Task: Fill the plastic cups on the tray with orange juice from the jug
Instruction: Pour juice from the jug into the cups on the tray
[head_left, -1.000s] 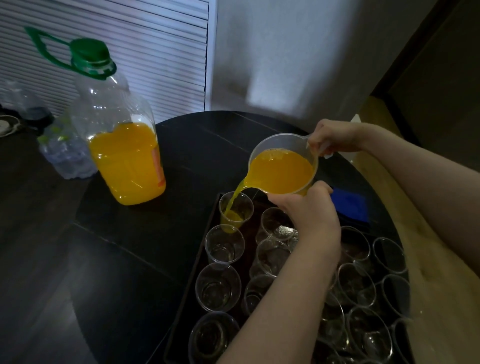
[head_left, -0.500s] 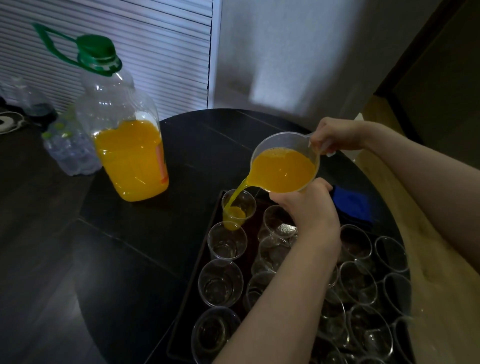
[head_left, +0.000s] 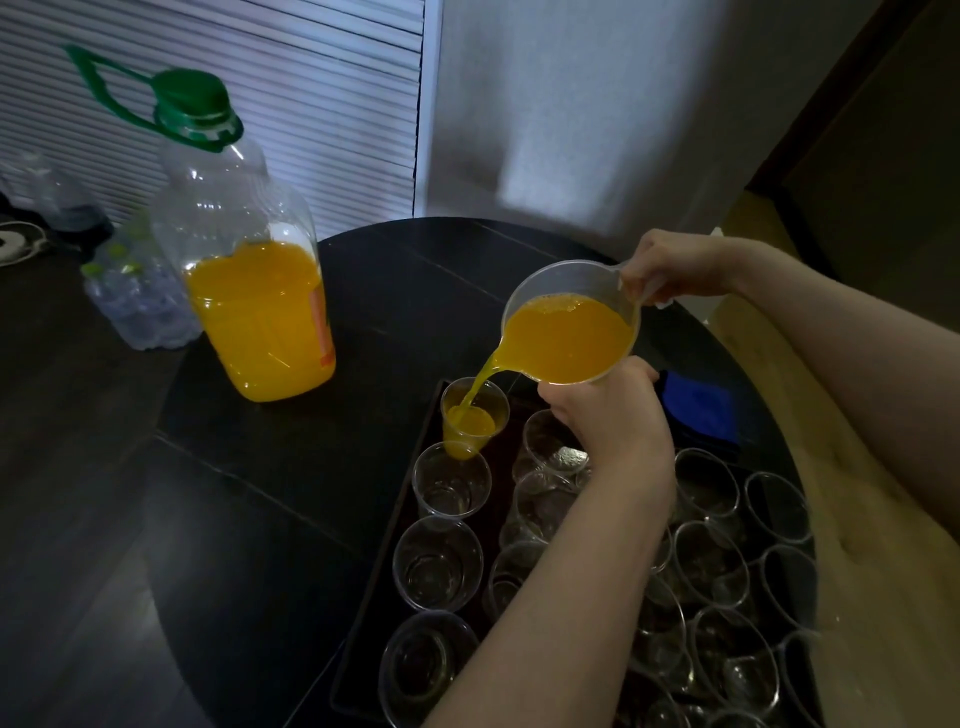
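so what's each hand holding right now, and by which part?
Both hold the jug: right hand grips its handle at the rim, left hand supports it under the base.

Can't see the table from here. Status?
Right hand grips jug handle, left hand steadies its base. Juice streaming into far-left cup. Other cups empty. Nothing in the way.

Jug (head_left: 569, 317) clear smooth plastic, slightly frosted. Cups (head_left: 451, 488) thin clear glossy plastic. Tray (head_left: 415, 470) dark, smooth. Counter (head_left: 291, 467) dark wood-look, low sheen. Big bottle (head_left: 249, 270) clear glossy plastic, green plastic cap (head_left: 195, 106). Blue cloth (head_left: 698, 410) matt.
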